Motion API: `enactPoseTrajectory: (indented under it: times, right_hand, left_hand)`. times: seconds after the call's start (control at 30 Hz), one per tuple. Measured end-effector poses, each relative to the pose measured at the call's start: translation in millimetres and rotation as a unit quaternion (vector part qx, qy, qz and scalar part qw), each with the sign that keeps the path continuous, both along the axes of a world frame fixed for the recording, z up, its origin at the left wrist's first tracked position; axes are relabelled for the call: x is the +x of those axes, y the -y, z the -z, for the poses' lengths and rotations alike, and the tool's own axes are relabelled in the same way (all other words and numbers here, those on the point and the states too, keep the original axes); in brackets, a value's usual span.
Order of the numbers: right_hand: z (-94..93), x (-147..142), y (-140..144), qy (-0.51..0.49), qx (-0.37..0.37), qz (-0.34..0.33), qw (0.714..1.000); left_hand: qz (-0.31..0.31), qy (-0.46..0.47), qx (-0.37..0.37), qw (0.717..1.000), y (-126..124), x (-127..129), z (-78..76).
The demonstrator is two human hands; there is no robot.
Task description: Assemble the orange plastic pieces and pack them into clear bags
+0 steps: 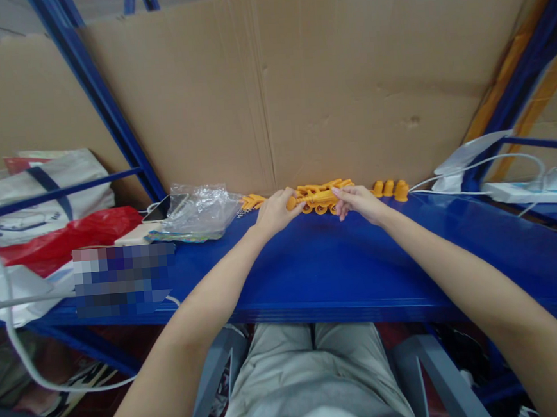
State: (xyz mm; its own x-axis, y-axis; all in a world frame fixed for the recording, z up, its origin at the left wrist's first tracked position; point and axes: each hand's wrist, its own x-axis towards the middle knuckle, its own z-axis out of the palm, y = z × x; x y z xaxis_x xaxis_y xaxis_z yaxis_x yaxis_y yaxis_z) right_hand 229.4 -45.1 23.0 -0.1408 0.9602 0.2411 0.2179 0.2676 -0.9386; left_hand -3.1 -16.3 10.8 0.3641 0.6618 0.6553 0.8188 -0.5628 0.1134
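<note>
Both my hands meet at the back of the blue shelf, at either end of a long orange plastic piece [319,197] with a round end. My left hand [275,212] is closed on its left end, near the round part. At the other end, my right hand [359,203] pinches it with thumb and fingers. Several similar orange pieces [325,185] lie just behind, and orange ring-shaped ends [306,209] show below it. To the left are more slim orange pieces [251,201] beside small metal chains [246,211]. Several orange bell-shaped caps [401,190] stand on the right.
Cardboard [269,87] walls off the back. Clear plastic bags [201,211] and a red bag [78,236] sit left, near a white cable [16,345]. A white power strip [537,191] lies right. Blue uprights [100,94] frame the shelf [331,262].
</note>
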Motion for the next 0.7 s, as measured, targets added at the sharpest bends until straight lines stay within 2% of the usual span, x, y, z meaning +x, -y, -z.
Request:
enactPoseTrajectory:
  times: [0.27, 0.4, 0.53, 0.7]
  right_hand:
    - [-3.5, -3, 1, 0.001, -0.012, 0.022, 1.0]
    - [-3.5, 1, 0, 0.018, -0.038, 0.003, 0.999]
    - [0.8, 7, -3, 0.03, -0.011, -0.048, 0.998]
    - [7.0, 11, -11, 0.029, 0.041, -0.067, 0.997]
  left_hand:
    - [-0.002, -0.002, -0.006, 1.0, 2, 1, -1.2]
    - [-0.01, -0.005, -0.011, 1.0, 3, 1, -1.9]
    - [-0.023, -0.004, -0.011, 1.0, 4, 0, -2.2]
    - [-0.024, 0.004, -0.017, 1.0, 5, 1, -2.5]
